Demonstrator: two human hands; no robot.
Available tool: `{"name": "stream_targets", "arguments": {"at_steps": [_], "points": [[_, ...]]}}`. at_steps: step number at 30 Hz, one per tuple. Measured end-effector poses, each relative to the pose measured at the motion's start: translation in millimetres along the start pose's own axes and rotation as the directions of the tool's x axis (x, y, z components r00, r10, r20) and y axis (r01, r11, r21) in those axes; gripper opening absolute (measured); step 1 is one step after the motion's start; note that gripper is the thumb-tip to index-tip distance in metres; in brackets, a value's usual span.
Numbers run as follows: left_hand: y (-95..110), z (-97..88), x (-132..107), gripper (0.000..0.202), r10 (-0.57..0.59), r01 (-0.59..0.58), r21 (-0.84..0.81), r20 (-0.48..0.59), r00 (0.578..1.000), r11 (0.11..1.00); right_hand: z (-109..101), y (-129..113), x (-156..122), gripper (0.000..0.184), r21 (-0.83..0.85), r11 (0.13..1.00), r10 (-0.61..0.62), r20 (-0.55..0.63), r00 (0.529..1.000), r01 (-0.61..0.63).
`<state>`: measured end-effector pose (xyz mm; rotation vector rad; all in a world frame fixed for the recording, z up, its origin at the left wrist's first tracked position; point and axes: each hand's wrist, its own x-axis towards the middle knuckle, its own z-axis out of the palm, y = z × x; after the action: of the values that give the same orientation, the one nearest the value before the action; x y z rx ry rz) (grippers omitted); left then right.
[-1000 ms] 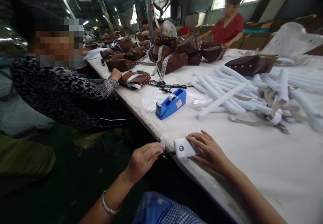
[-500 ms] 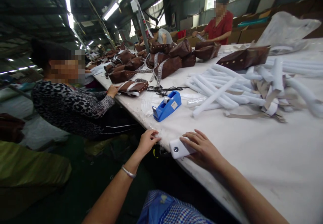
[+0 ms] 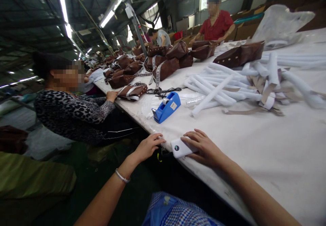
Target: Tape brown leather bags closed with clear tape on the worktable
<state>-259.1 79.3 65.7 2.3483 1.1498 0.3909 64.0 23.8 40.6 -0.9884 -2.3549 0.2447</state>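
Observation:
A small white power bank with a round button lies at the near edge of the long white table. My right hand rests flat over it, fingers stretched along its top. At the table's edge just left of it is my left hand, fingers curled and touching the rim near a dark cable with a yellow tie. A bracelet sits on that wrist.
A blue tape dispenser stands beyond my hands. White foam tubes and beige straps pile at the right. Brown bags crowd the far end. A person in leopard print sits at left; another in red is at the back.
My left hand has come up from below the table to its edge beside the power bank. The view has tilted upward. My right hand stays on the power bank.

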Motion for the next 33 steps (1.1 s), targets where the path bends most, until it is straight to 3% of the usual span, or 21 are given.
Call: {"name": "stream_targets", "arguments": {"at_steps": [3, 7, 11, 15, 19, 23, 29, 33], "points": [[-3, 5.7, -4, 0.050, -0.001, -0.003, -0.168, -0.024, 1.000, 0.986, 0, 1, 0, 0.060, 0.001, 1.000, 0.005, 0.014, 1.000, -0.005], [-13, 16.3, 2, 0.013, -0.127, 0.061, -0.337, -0.177, 0.976, 0.940, 1, 3, -1, 0.059, 0.002, 1.000, 0.020, 0.025, 0.999, -0.021], [-34, 19.3, 9, 0.014, -0.375, 0.157, -0.536, -0.325, 0.868, 0.829, 2, 4, -2, 0.059, -0.006, 0.999, 0.038, 0.041, 0.998, -0.038], [-52, 20.9, 17, 0.018, -0.582, 0.177, -0.729, -0.350, 0.734, 0.661, 0, 3, -1, 0.058, 0.005, 0.999, 0.045, 0.034, 0.998, -0.045], [-53, 26.5, 23, 0.018, -0.655, 0.151, -0.808, -0.335, 0.677, 0.569, 0, 2, 0, 0.057, 0.011, 0.999, 0.049, 0.028, 0.998, -0.049], [-42, 23.7, 20, 0.019, -0.606, 0.162, -0.771, -0.334, 0.722, 0.616, 1, 3, -1, 0.059, 0.005, 0.998, 0.057, 0.043, 0.997, -0.057], [-29, 16.2, 15, 0.038, -0.411, 0.212, -0.469, -0.375, 0.831, 0.857, 2, 3, -1, 0.058, 0.004, 0.998, 0.055, 0.040, 0.998, -0.055], [-26, 14.0, 17, 0.025, -0.294, 0.201, -0.272, -0.364, 0.884, 0.941, 1, 4, -1, 0.058, 0.006, 0.999, 0.049, 0.030, 0.998, -0.049]]}}
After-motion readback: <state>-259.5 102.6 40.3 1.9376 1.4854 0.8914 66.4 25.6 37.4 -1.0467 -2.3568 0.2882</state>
